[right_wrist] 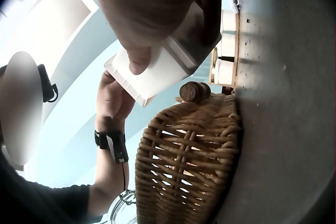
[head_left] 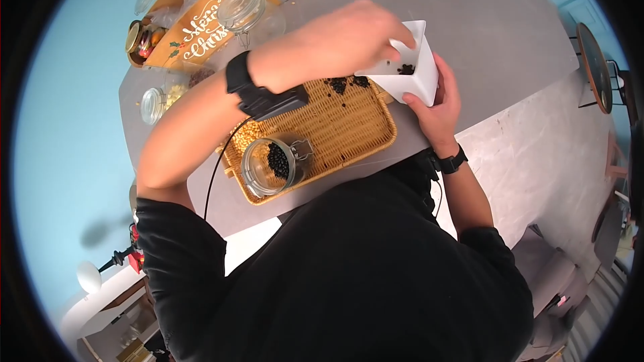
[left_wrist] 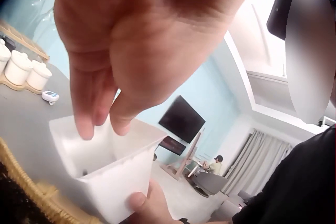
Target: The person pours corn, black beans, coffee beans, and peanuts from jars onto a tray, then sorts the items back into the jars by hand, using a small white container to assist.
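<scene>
My right hand grips a white plastic container from outside, thumb on its wall. A few black beans lie inside it. The left hand reaches over the rim, its fingers pointing down into the container with a gap to the thumb. Below the left forearm is a wicker tray. On it stands a glass jar partly filled with black beans. Yellow corn kernels lie at the tray's left end, and more black beans along its far side.
At the back left stands a wooden Christmas crate, with a clip-top glass jar beside it. Another jar lies at the table's left. White canisters stand on a wooden stand at the far edge of the grey table.
</scene>
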A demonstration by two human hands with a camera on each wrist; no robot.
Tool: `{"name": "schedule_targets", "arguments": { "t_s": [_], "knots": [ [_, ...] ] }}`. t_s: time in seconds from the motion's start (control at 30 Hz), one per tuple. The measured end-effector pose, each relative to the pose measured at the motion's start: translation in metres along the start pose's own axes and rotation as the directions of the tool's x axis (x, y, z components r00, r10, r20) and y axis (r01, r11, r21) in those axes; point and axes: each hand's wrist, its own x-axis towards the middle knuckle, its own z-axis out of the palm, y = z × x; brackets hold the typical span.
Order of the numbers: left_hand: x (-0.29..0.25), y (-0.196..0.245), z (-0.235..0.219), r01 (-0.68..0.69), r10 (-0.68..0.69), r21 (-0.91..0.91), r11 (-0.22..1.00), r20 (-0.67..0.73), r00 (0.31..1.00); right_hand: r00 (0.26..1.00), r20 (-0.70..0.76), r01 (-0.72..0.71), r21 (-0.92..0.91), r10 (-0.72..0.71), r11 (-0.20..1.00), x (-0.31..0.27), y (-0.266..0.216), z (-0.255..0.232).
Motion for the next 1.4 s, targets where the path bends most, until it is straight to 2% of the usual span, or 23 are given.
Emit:
{"name": "schedule_targets", "arguments": {
  "t_s": [0.03,0.07,0.13,0.17,0.27,0.37,0.47,0.57,0.67,0.77,0.87,0.97,1.0,1.1,1.2,1.3,1.4],
  "knots": [
    [-0.004,-0.003,-0.006,-0.010,0.010,0.004,1.000,-0.029,1.000,1.000,-0.002,0.000,-0.002,0.000,1.000,0.000,0.000,0.000],
    [-0.010,-0.007,-0.013,0.059,-0.061,-0.064,0.996,-0.039,0.997,1.000,-0.005,0.002,-0.002,-0.002,1.000,0.000,0.001,-0.001],
    [-0.029,-0.018,-0.022,0.281,-0.277,-0.180,0.943,0.052,0.960,1.000,0.000,0.012,-0.019,-0.012,1.000,0.001,0.002,-0.001],
    [-0.039,-0.023,-0.023,0.392,-0.377,-0.229,0.891,0.105,0.920,1.000,0.005,0.017,-0.027,-0.017,0.999,0.000,0.002,-0.001],
    [-0.066,-0.051,-0.008,0.601,-0.522,-0.178,0.779,0.347,0.779,1.000,0.020,0.021,-0.024,-0.020,0.999,0.000,0.004,-0.001],
    [-0.093,-0.077,0.035,0.281,-0.291,0.085,0.956,0.396,0.871,1.000,0.021,0.013,-0.015,-0.012,1.000,0.000,0.003,0.000],
    [-0.099,-0.076,0.066,0.248,-0.275,0.127,0.960,0.289,0.917,1.000,0.016,-0.006,-0.017,0.006,1.000,0.000,0.001,0.000],
    [-0.089,-0.082,0.070,0.281,-0.277,0.025,0.959,0.277,0.920,1.000,0.008,-0.001,-0.046,0.002,0.999,0.000,0.001,0.000],
    [-0.079,-0.097,0.085,0.318,-0.313,-0.004,0.948,0.159,0.936,0.999,0.014,0.033,-0.044,-0.033,0.998,0.001,0.007,0.000],
    [-0.070,-0.092,0.076,0.382,-0.381,-0.005,0.924,0.077,0.921,1.000,0.016,0.001,-0.064,0.000,0.998,0.001,0.004,0.000],
    [-0.071,-0.072,0.060,0.207,-0.199,-0.009,0.978,0.245,0.949,1.000,0.018,-0.002,-0.058,0.003,0.998,0.001,0.003,0.000],
    [-0.081,-0.064,0.058,0.048,-0.116,0.165,0.985,0.433,0.894,1.000,0.025,0.003,-0.053,-0.001,0.999,0.000,0.004,0.000],
    [-0.080,-0.063,0.055,0.092,-0.144,0.133,0.987,0.471,0.870,1.000,0.027,0.004,-0.054,-0.003,0.999,0.001,0.004,0.000],
    [-0.078,-0.087,0.056,0.182,-0.174,0.018,0.983,0.406,0.897,1.000,0.028,0.003,-0.063,-0.001,0.998,0.000,0.004,0.000],
    [-0.077,-0.096,0.054,0.232,-0.230,0.016,0.973,0.227,0.946,1.000,0.026,-0.001,-0.069,0.003,0.998,0.001,0.001,0.000],
    [-0.078,-0.083,0.039,0.249,-0.245,0.027,0.968,0.306,0.920,1.000,0.014,0.008,-0.071,-0.007,0.997,0.001,0.002,0.000],
    [-0.090,-0.087,0.043,0.205,-0.214,0.065,0.977,0.401,0.891,1.000,0.012,0.007,-0.080,-0.006,0.997,0.000,0.002,0.000]
  ]
}}
